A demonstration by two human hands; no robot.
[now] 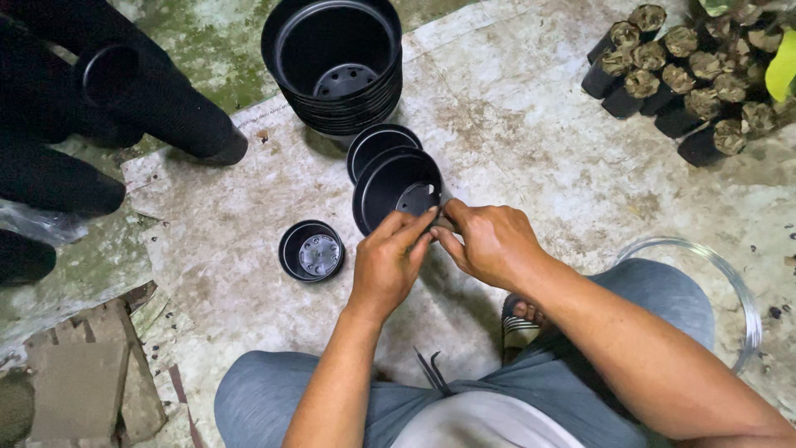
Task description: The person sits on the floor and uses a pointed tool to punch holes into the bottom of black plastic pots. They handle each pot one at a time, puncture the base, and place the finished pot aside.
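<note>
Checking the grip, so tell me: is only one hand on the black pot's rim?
No: the left hand and the right hand both pinch the near rim of the tilted black plastic pot.

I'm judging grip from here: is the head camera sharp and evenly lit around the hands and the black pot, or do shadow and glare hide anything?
Head view: left hand and right hand are sharp and evenly lit; the black pot at their fingertips shows its rim, but its inside goes dark; the black pot stack likewise loses detail; mild wide-angle bending at the edges; no strong glare.
</note>
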